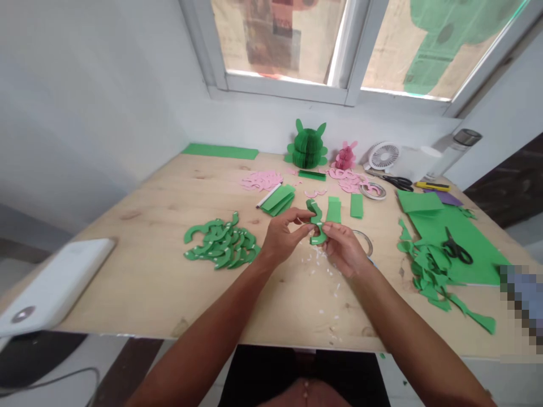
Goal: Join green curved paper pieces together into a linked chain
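Note:
Between my two hands, above the middle of the table, is a curved green paper piece (316, 213) with small white strips on it. My left hand (285, 233) pinches it from the left with thumb and fingers. From the right, my right hand (344, 246) grips its lower part. A heap of similar curved green paper pieces (223, 243), many bearing white strips, lies to the left. Small white scraps (322, 282) are scattered below my hands. A roll of tape (363, 242) lies partly hidden behind my right hand.
Green offcuts (428, 271), black scissors (457, 249) and green sheets (470, 237) lie at the right. Pink paper pieces (262, 180), a green paper figure (308, 146), a pink one (345, 156) and a small fan (384, 155) are at the back. A white device (63, 277) sits left.

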A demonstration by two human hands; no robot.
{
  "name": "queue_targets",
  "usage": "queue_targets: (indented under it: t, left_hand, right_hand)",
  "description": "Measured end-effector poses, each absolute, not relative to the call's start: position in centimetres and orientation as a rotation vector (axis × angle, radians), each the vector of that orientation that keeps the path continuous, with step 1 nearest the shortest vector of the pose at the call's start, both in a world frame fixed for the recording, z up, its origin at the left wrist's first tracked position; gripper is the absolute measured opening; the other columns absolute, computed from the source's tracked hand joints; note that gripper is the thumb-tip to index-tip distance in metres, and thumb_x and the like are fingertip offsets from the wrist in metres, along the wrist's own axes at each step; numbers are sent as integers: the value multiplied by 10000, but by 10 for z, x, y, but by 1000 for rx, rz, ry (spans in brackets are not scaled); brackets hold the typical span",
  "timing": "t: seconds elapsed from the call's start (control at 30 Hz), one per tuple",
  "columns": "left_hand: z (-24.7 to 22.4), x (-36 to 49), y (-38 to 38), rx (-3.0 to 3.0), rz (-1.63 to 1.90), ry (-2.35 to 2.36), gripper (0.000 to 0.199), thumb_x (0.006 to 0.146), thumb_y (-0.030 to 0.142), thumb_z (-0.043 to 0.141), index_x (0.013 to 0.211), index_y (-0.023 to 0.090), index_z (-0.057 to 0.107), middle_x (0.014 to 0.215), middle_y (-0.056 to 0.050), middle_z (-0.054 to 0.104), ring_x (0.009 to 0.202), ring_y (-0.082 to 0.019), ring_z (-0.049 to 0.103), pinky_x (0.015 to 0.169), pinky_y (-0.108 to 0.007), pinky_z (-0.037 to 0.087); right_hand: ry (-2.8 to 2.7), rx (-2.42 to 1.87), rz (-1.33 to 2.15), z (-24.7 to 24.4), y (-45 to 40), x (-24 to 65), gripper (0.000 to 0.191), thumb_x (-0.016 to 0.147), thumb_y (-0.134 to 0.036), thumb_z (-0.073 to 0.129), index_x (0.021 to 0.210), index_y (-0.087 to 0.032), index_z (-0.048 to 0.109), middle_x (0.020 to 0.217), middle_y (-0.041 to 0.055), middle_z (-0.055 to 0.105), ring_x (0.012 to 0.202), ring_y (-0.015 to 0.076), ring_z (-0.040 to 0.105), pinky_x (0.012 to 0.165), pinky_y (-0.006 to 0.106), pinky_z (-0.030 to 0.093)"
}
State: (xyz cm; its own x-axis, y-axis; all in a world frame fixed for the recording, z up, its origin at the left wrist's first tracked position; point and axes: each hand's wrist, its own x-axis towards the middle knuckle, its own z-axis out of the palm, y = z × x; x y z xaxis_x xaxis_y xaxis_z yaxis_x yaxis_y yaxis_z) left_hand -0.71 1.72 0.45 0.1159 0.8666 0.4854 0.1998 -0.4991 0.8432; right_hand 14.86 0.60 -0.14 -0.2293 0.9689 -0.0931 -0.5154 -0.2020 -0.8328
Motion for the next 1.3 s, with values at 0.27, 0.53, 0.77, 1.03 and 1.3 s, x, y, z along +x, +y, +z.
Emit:
queue_targets:
  t: [0.27,0.53,0.77,1.03,1.3]
  left_hand:
    - [6,-6,14,1918,1436,1081,159,737,199,626,895,186,645,873,-39,677,754,-147,599,704,-285,485]
    - [9,-3,10,1992,1397,1142,171,722,174,608,887,196,643,873,-53,678,763,-166,600,719,-312,482]
    - [10,-2,10,1866,1340,1128,250,710,183,599,958,195,626,889,-51,676,795,-168,609,737,-310,472]
    - [4,-2,14,1344,1236,1010,309,654,297,698,913,139,639,783,-55,687,744,-173,643,698,-285,490]
    - [3,0,13,1225,1258,969,281,622,296,729,845,137,665,801,-65,707,760,-189,656,722,-311,515]
  right_hand:
    - [-970,-933,1511,-4,7,145,220,644,-318,739,794,-174,667,670,9,672,627,119,593,604,226,440]
    - [-1274,-1047,1278,-13,10,148,247,650,-341,712,801,-177,605,646,-15,597,577,123,545,541,237,417]
    - [-1463,-1203,988,-17,11,149,176,718,-343,615,787,-181,606,537,-51,465,450,82,397,426,205,292]
    - [-1509,-1200,929,-14,9,148,188,757,-311,577,894,-191,625,668,-2,604,548,126,535,517,234,412]
    - [-1577,-1215,780,-12,6,149,212,766,-313,572,928,-212,663,691,9,614,579,144,559,557,254,445]
